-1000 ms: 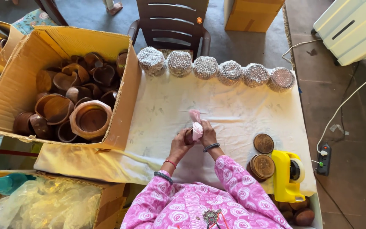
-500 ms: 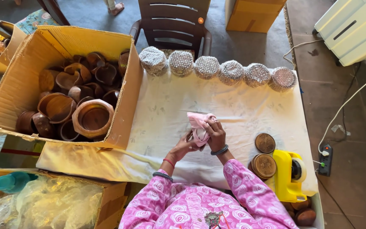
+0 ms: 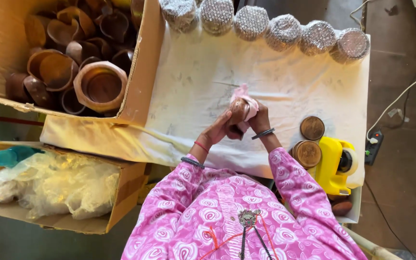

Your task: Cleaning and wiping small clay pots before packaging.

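Both hands meet over the white cloth-covered table [image 3: 275, 82], just below centre; left hand [image 3: 219, 131] cups a small brown rounded clay pot [image 3: 239, 110] from 8 o'clock, fingers curled & pressed against its side; right hand [image 3: 260, 119] at 3 o'clock of pot, fingers closed on a pink cloth [image 3: 246, 98] bunched over the pot's top; pot mostly hidden by cloth & fingers, so rim shape can't be made out.

Row of six foil-wrapped silver bundles [image 3: 285, 32] along table's 12 o'clock edge; leftmost ones cut off by frame top.

At 10 o'clock, open cardboard box [image 3: 140, 77] full of brown clay bowls & pots [image 3: 99, 86], partly in shadow.

At 4 o'clock of hands, two round brown lids [image 3: 310, 140], beside a yellow tape dispenser [image 3: 333, 166].

At 8 o'clock, lower cardboard box [image 3: 121, 192] w/ crumpled clear plastic [image 3: 58, 185]; contents beneath unclear.
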